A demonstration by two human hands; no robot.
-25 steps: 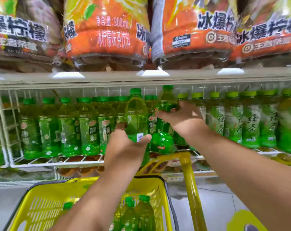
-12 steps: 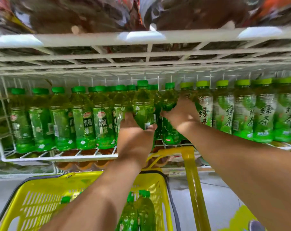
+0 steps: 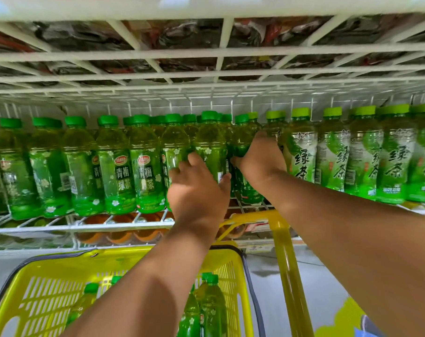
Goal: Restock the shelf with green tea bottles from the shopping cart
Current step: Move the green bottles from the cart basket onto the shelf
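Observation:
A row of green tea bottles stands on the white wire shelf [image 3: 85,226]. My left hand [image 3: 198,190] wraps the lower half of one green tea bottle [image 3: 210,144] upright in the row's middle. Just to its right, my right hand [image 3: 260,161] grips a second green tea bottle [image 3: 243,139], whose base rests at the shelf's front edge. Below, the yellow shopping cart [image 3: 48,288] holds several more green tea bottles [image 3: 212,310]. My forearms hide part of the cart and the shelf front.
Bottles with lighter caps and white labels [image 3: 333,152] fill the shelf to the right. A wire shelf [image 3: 221,54] hangs close overhead. The cart's yellow handle post [image 3: 289,276] rises between my arms. Orange-capped bottles [image 3: 119,235] lie on the tier below.
Both hands have pushed their bottles deeper into the row and upright. The view has moved closer and under the upper shelf, so the orange packs above are out of sight.

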